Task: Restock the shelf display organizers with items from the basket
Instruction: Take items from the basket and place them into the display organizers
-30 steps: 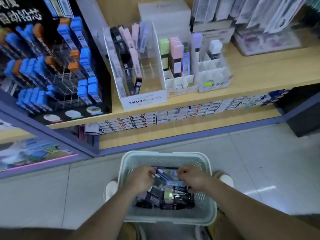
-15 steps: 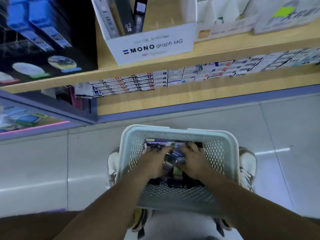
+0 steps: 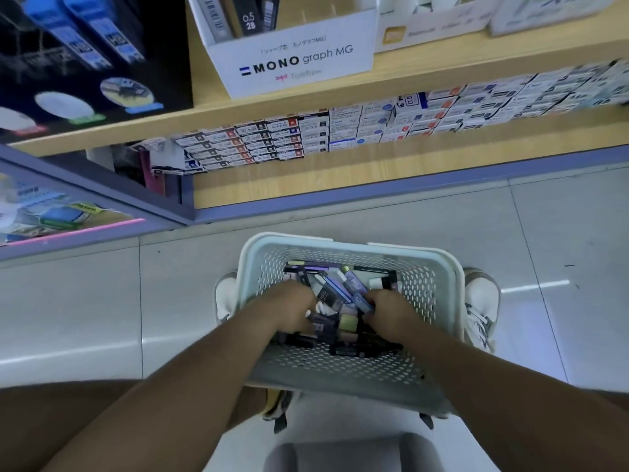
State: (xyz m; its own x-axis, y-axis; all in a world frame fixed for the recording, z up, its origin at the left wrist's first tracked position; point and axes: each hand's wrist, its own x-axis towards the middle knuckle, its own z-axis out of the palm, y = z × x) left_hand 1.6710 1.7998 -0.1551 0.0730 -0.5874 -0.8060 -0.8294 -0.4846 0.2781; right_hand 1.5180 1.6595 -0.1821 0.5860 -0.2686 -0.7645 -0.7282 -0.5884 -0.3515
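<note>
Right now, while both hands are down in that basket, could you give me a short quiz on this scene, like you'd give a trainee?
1. True or false: the left hand and right hand are both inside the basket.
2. What is printed on the white display box on the shelf? A) MONO graph MG B) Pilot Frixion C) Crayola
3. Fill in: the packets lie in the basket, which sits between the person's two ____.
Key: 1 true; 2 A; 3 shoes.
</note>
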